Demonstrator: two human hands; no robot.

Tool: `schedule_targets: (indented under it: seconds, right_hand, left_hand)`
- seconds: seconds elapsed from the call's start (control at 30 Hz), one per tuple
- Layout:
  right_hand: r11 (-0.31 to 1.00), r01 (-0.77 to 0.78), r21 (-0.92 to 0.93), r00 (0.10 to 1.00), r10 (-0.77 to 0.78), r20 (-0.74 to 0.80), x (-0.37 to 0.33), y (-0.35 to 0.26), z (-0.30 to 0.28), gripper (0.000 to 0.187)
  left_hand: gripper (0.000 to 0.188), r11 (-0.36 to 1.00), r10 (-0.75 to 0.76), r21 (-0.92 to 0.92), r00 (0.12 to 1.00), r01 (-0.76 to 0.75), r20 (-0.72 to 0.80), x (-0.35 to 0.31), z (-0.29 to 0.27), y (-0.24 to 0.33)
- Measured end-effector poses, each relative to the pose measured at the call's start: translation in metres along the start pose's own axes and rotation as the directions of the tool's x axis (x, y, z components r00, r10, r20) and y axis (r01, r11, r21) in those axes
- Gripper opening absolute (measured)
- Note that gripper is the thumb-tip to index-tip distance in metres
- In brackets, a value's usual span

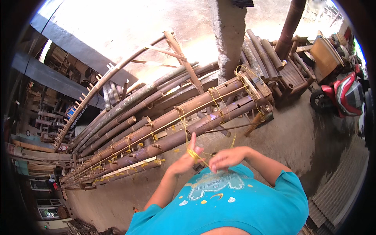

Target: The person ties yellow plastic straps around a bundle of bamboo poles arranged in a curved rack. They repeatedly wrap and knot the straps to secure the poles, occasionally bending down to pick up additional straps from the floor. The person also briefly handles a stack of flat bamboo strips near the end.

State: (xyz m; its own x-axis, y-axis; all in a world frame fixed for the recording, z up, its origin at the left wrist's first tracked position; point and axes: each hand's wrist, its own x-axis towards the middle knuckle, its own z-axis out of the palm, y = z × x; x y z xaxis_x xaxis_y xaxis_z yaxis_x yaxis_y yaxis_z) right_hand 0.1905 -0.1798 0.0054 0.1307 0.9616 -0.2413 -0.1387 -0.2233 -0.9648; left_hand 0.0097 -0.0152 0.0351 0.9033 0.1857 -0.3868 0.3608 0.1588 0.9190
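Note:
Yellow cord [192, 152] is wound in several turns around my left hand [182, 163], whose thumb points up while its other fingers are partly hidden. Close beside it, my right hand [228, 157] has bent fingers closed on a length of the same cord, in front of my turquoise shirt. Strands run from the hands up to a bamboo frame just beyond. Its near pole [205, 124] and far pole [192, 105] lie roughly parallel, with short pegs and yellow ties along them. A wooden end piece [250, 84] joins them at the right.
Behind the frame lie more bamboo poles [129, 102] and a curved pole with pegs [92, 88]. A concrete post [229, 39] rises behind the right end. Farther right stand a wooden chair [293, 76] and a red motorcycle [346, 94]. Corrugated sheets [340, 188] lie at lower right.

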Motion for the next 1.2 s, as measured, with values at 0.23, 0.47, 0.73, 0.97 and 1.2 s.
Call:
schedule_targets:
  seconds: [0.23,0.47,0.73,0.97,1.2]
  right_hand:
    - [0.996,0.086,-0.002,0.944,-0.080,0.320,0.010,-0.048,0.012,0.026]
    - [0.972,-0.230,0.041,0.969,0.225,0.101,0.034,-0.013,0.010,0.022]
    - [0.755,0.577,-0.312,0.778,-0.624,-0.071,0.051,-0.045,0.071,0.021]
    - [0.953,0.303,-0.019,0.934,-0.301,-0.191,0.076,-0.020,0.055,0.024]
    - [0.990,0.122,-0.072,0.972,-0.134,-0.193,0.104,-0.018,0.055,0.014]
  left_hand:
    - [0.084,0.993,-0.116,0.015,0.917,0.119,0.381,0.002,-0.034,-0.052]
    - [0.067,0.860,0.070,-0.472,0.874,0.191,0.481,-0.009,-0.029,0.015]
    - [0.063,0.931,-0.002,-0.332,0.912,0.151,0.409,-0.009,-0.024,-0.009]
    - [0.044,0.705,-0.080,-0.679,0.975,0.203,0.208,-0.004,-0.057,-0.020]
    - [0.025,0.995,-0.097,-0.032,0.995,0.097,0.002,-0.018,-0.050,-0.015]
